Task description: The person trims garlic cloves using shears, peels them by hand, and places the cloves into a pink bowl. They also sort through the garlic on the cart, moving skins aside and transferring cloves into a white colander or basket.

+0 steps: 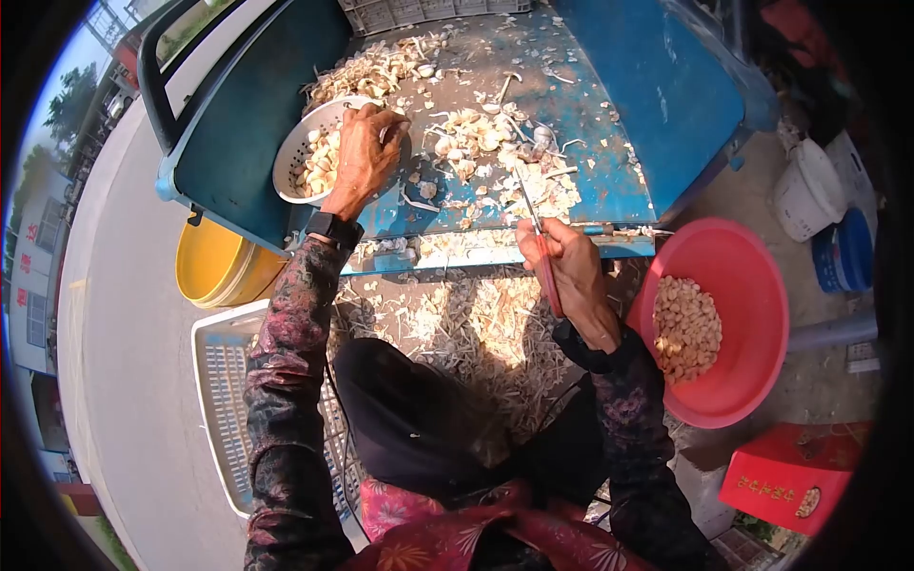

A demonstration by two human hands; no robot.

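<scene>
My left hand is over the right side of a white colander. Its fingers are curled, and whatever they hold, if anything, is hidden. Peeled garlic cloves lie inside the colander. My right hand grips the red handle of a thin-bladed knife, its blade pointing away from me over the blue metal tray's front edge. Beyond the blade, garlic cloves and bulbs are heaped among loose skins. Another pile of garlic and stalks lies behind the colander.
A red basin of garlic cloves stands right of me, with a red box nearer. A yellow bucket and a white plastic crate are at left. Skins and stalks litter the ground. White and blue buckets stand far right.
</scene>
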